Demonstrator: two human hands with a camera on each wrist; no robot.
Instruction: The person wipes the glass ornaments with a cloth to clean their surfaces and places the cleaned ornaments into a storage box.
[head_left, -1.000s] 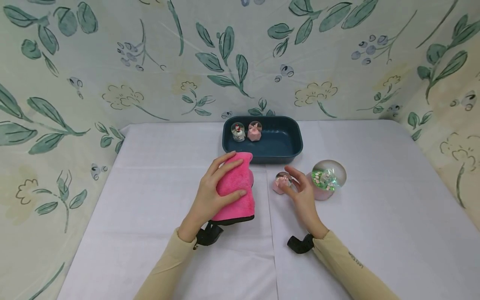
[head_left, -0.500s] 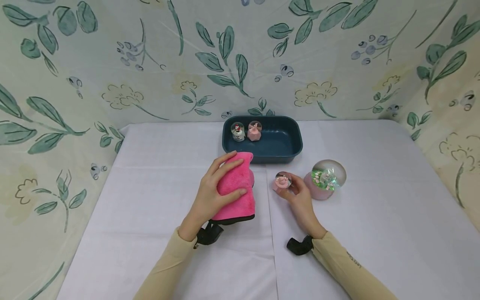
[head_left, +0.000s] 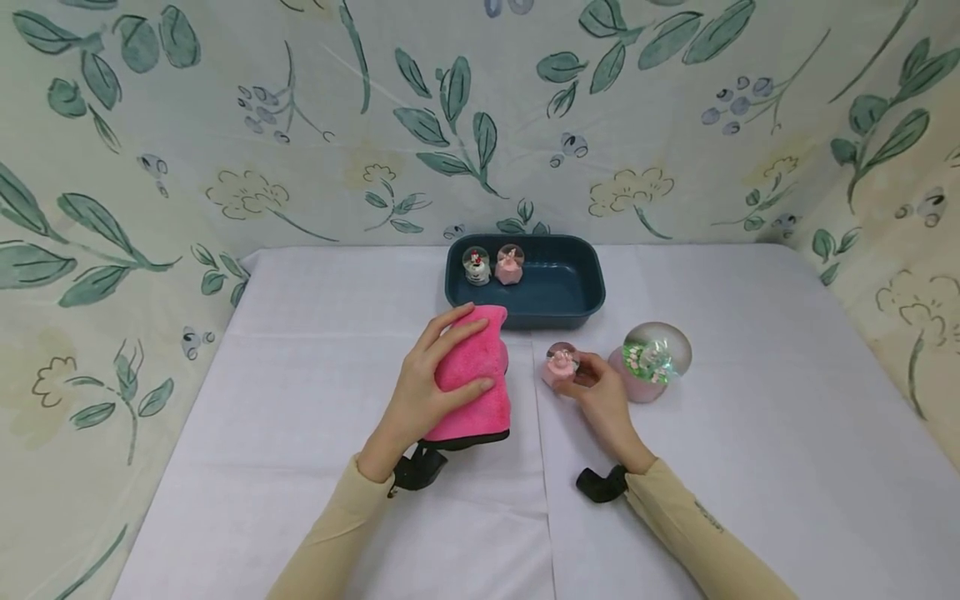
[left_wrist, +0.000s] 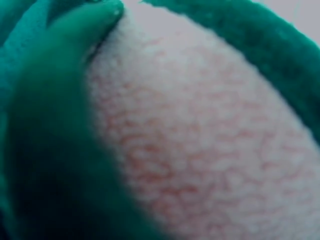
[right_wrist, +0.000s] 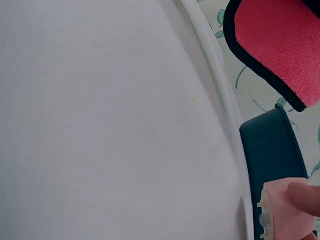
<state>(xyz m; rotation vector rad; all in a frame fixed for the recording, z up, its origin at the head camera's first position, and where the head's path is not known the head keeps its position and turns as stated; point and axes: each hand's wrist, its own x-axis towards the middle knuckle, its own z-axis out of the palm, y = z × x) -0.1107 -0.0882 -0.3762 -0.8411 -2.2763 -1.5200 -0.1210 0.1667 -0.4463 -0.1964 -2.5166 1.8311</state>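
Note:
In the head view, my left hand (head_left: 420, 392) grips a folded pink cloth (head_left: 472, 375) with black edging, fingers over its far side and thumb across its front. A rounded pinkish edge bulges at the cloth's right side; most of it is hidden. My right hand (head_left: 603, 404) pinches a small pink snow globe (head_left: 561, 364) by its base, between thumb and fingers. The right wrist view shows that pink base (right_wrist: 282, 210) with its footed underside exposed. Beside the right hand stands a larger snow globe (head_left: 651, 362) on a pink base. The left wrist view is blurred and oddly coloured.
A dark blue tray (head_left: 566, 319) stands at the back of the white-covered table (head_left: 315, 333). In its left half sit a white snow globe (head_left: 476, 265) with a red-topped figure and a pink one (head_left: 510, 265). Behind hangs a leaf-patterned cloth (head_left: 300, 150).
My right fingers have closed from a spread reach onto the small pink snow globe, which has shifted slightly left. My left hand and the pink cloth have stayed put.

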